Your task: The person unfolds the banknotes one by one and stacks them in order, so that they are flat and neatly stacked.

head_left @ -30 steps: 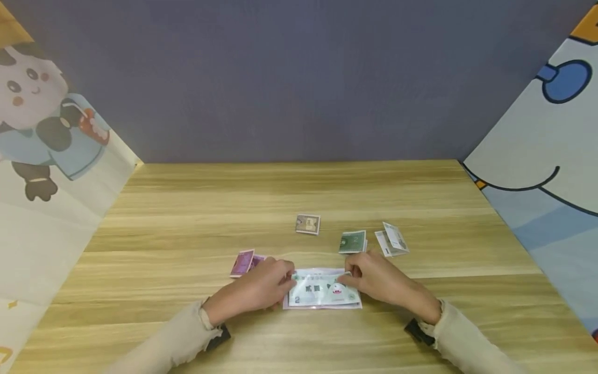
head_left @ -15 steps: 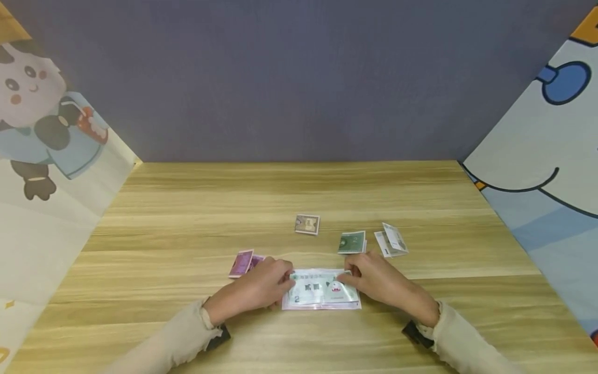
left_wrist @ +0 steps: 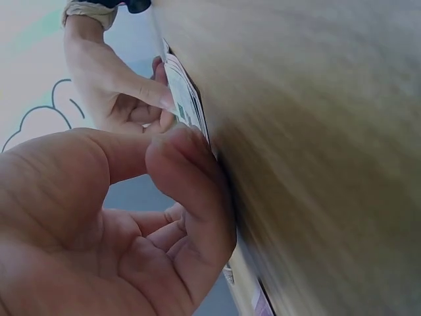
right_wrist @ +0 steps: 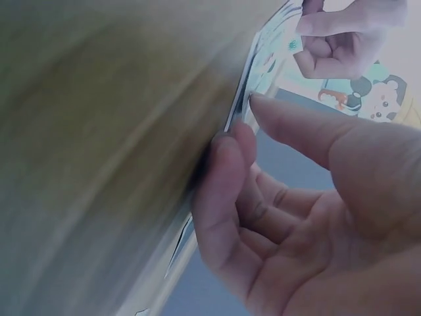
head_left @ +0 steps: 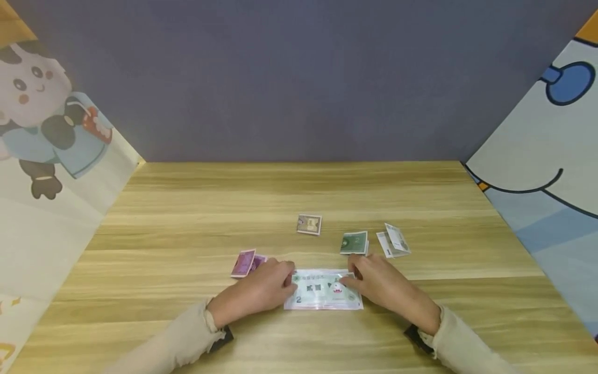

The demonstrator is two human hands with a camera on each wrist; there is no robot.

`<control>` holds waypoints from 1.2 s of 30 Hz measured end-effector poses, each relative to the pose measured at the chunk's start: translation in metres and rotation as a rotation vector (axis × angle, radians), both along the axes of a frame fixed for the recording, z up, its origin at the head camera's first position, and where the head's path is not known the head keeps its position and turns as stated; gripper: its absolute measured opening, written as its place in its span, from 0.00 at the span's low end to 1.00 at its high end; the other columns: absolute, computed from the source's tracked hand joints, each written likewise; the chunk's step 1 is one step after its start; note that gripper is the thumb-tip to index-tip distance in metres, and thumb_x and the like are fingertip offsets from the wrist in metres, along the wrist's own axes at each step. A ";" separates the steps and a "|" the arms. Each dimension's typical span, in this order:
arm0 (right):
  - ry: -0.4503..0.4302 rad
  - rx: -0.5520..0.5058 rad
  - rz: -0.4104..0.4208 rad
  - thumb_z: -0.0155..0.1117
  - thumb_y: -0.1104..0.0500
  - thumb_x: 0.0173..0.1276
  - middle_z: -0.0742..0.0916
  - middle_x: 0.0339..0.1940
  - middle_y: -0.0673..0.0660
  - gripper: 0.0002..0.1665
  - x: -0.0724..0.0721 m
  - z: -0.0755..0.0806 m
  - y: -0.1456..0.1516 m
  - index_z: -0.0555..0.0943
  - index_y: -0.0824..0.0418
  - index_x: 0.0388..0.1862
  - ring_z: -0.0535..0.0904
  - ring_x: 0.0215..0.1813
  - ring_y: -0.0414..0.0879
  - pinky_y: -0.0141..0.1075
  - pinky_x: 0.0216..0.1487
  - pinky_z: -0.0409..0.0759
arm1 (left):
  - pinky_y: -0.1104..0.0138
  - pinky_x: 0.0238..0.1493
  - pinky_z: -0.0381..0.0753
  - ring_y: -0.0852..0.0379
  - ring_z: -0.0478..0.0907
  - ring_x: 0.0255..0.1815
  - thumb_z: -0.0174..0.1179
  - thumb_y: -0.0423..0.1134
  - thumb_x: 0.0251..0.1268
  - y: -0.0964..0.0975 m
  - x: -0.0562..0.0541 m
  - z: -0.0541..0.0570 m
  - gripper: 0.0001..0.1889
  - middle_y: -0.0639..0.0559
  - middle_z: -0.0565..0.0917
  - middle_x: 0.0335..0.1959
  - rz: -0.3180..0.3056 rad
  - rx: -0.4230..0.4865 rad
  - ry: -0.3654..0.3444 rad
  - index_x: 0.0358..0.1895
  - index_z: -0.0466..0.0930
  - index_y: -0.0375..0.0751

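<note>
Although little moves across the wood-grain surface that fills the lower half of the head view, one detail has shifted at its lower centre. Two hands work there: the left hand, just left of the frame's middle line, pinches the left end of a flat pile of paper notes between thumb and fingers; the right hand does likewise at the right end. Between them lies the pile: a pinkish-rimmed sheet with a pale green note, marked 2, on top. Half a second ago a darker line and a wider pink strip showed below the green note; now its lower edge seems nearly level with the sheet's, so the layers appear better matched while both ends remain held.

The smaller folded notes lie where they were: the purple note near the left hand, the grey-white note and dark green note above the right, and the brown note highest, near the centre.
</note>
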State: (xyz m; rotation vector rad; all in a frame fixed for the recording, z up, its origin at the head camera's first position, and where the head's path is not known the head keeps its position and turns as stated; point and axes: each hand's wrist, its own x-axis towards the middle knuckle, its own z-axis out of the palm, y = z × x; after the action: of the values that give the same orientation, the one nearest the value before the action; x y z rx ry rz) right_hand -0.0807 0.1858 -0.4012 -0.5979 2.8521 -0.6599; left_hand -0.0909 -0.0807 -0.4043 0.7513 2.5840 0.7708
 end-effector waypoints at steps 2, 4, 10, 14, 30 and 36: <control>-0.017 0.005 -0.018 0.72 0.52 0.65 0.75 0.17 0.44 0.13 0.001 0.000 -0.001 0.78 0.59 0.33 0.64 0.15 0.33 0.26 0.15 0.64 | 0.71 0.17 0.71 0.62 0.68 0.19 0.62 0.39 0.66 0.000 0.002 -0.001 0.08 0.55 0.72 0.19 0.013 -0.006 0.010 0.30 0.74 0.44; -0.028 0.010 -0.030 0.72 0.53 0.65 0.75 0.17 0.44 0.14 0.002 0.000 -0.001 0.78 0.60 0.35 0.63 0.15 0.33 0.26 0.14 0.63 | 0.71 0.15 0.71 0.62 0.68 0.17 0.62 0.39 0.66 0.000 0.004 -0.001 0.08 0.55 0.72 0.20 0.021 0.001 0.017 0.39 0.78 0.37; -0.018 0.012 -0.035 0.72 0.53 0.65 0.76 0.17 0.44 0.14 0.002 -0.002 0.000 0.78 0.60 0.37 0.64 0.15 0.33 0.26 0.14 0.63 | 0.74 0.08 0.65 0.65 0.65 0.10 0.61 0.37 0.68 0.001 0.004 -0.001 0.12 0.56 0.70 0.16 -0.015 0.027 0.039 0.47 0.74 0.33; -0.018 0.011 -0.033 0.72 0.52 0.64 0.76 0.18 0.44 0.14 0.001 0.001 0.002 0.79 0.59 0.37 0.65 0.15 0.33 0.27 0.15 0.65 | 0.75 0.10 0.64 0.66 0.64 0.12 0.61 0.38 0.68 0.002 0.002 -0.001 0.07 0.57 0.70 0.16 -0.034 0.013 0.046 0.34 0.72 0.43; 0.190 -0.120 -0.164 0.63 0.61 0.72 0.81 0.19 0.50 0.04 -0.035 0.051 0.058 0.82 0.61 0.40 0.69 0.16 0.39 0.33 0.16 0.68 | 0.71 0.15 0.64 0.63 0.63 0.16 0.60 0.46 0.70 -0.002 0.001 0.003 0.16 0.58 0.68 0.17 -0.026 -0.032 0.010 0.23 0.69 0.48; 0.216 -0.015 -0.222 0.64 0.61 0.71 0.85 0.28 0.55 0.05 -0.054 0.050 0.080 0.81 0.62 0.40 0.79 0.26 0.45 0.39 0.25 0.76 | 0.70 0.17 0.65 0.63 0.63 0.17 0.60 0.48 0.70 -0.001 -0.001 0.004 0.17 0.58 0.68 0.18 -0.053 -0.043 0.010 0.24 0.69 0.49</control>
State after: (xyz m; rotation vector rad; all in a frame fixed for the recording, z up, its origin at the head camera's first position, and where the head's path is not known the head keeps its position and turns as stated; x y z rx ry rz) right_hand -0.1349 0.2658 -0.3508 -0.3783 3.1498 -0.6885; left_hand -0.0915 -0.0814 -0.4008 0.8094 2.5701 0.6948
